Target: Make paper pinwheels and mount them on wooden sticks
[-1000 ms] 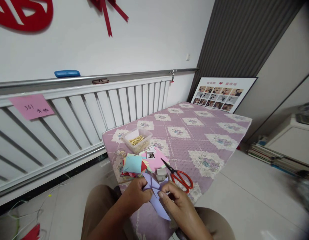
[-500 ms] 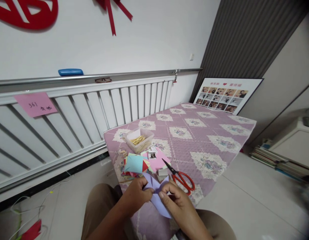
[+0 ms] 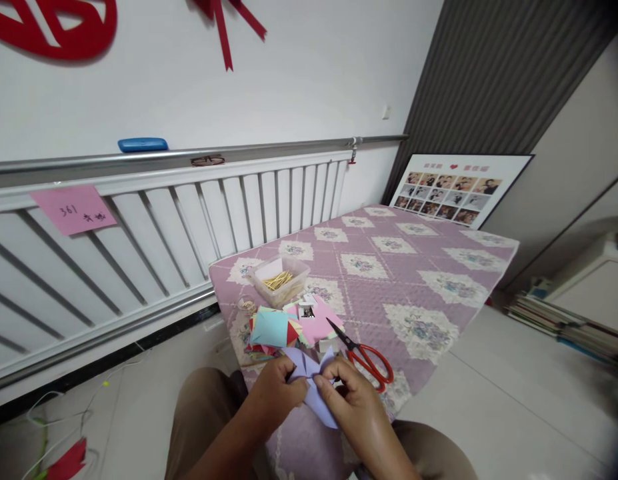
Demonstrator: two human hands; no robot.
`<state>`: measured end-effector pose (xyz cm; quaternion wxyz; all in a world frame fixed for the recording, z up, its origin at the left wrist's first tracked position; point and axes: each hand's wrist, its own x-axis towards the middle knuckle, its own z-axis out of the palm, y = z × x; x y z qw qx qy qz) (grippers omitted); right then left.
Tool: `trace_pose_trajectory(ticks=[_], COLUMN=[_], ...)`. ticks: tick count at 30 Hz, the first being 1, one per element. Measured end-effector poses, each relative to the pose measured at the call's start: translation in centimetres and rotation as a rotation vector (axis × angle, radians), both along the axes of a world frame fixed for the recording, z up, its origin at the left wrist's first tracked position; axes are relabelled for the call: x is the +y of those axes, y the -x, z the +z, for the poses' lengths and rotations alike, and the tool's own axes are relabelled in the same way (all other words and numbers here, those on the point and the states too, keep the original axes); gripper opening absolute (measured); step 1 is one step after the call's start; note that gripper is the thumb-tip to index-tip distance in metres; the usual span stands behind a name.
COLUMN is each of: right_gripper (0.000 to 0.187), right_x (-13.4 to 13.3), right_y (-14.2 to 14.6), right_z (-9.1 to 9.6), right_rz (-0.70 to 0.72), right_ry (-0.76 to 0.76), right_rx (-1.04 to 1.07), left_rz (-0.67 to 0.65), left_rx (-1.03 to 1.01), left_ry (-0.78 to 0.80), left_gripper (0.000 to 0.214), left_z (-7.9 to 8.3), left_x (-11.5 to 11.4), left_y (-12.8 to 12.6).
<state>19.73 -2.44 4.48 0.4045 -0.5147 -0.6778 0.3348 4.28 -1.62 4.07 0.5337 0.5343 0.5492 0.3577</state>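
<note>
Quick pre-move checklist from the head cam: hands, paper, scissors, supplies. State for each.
1. Left hand gripping the purple paper: ok.
2. Right hand pinching the same paper: ok.
3. Whole paper visible for checking folds: not ok, fingers cover part of it.
4. Scissors out of both hands: ok, lying on the patterned cloth close by the right hand.
5. Sticks inside the plastic box: ok.
6. Folds crisp and aligned: cannot tell, too small.
</note>
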Motion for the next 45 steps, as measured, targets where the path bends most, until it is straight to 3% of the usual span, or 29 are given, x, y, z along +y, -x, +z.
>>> trace_pose_trajectory(ticks=[12, 22, 29, 33, 41, 45], right_gripper=[0.022, 0.012, 0.062, 0.067, 0.066, 0.066], right_x=[0.3, 0.0, 0.1, 0.1, 0.4, 0.5], right_y=[0.3, 1.0, 1.5, 1.5, 0.7, 0.6], right_z=[-0.4, -0.9, -1.5, -1.7, -2.8, -3.0], right_rz=[-0.045, -0.154, -0.197, -0.22, -0.177, -0.165], right_ry=[-0.036, 0.051, 0.074, 0.019, -0.007, -0.001], right_rx=[-0.048, 0.111, 0.286, 0.27, 0.208, 0.193], left_rz=[0.029, 0.065, 0.066, 0.054, -0.061, -0.099], left_rx=[-0.039, -0.098, -0.078, -0.094, -0.345, -0.318], left_ry=[-0.033, 0.01, 0.007, 0.032, 0.12, 0.127], left_gripper=[0.009, 0.009, 0.01, 0.008, 0.01, 0.013], left_z=[-0.9, -0.6, -1.0, -1.2, -0.6, -0.6], left_x=[0.0, -0.1, -0.1, -0.1, -0.1, 0.2], left_y=[-0.2, -0.5, -0.6, -0.7, -0.5, -0.6])
